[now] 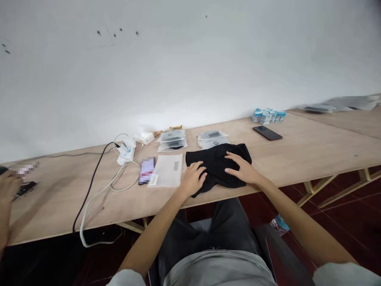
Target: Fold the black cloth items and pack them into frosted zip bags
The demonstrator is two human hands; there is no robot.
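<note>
A black cloth garment (218, 163) lies spread out near the table's front edge, its exact kind unclear. On its left side rests my left hand (193, 178), fingers stretched over the fabric. My right hand (242, 169) lies on the right part of the cloth with its fingers apart. Just left of the garment is a flat translucent plastic bag (168, 171) with small print on it. A lit phone (147, 170) sits against the bag's left edge. Behind the cloth are stacked filled plastic bags (212, 139), and a second stack (172, 141) stands further left.
Blue-and-white small boxes (268, 115) and a dark phone (267, 132) lie at the back right. White cables (114, 174) and a black cable (94, 178) cross the left side. Another person's hand (8, 186) is at the far left. More bags (342, 104) lie far right.
</note>
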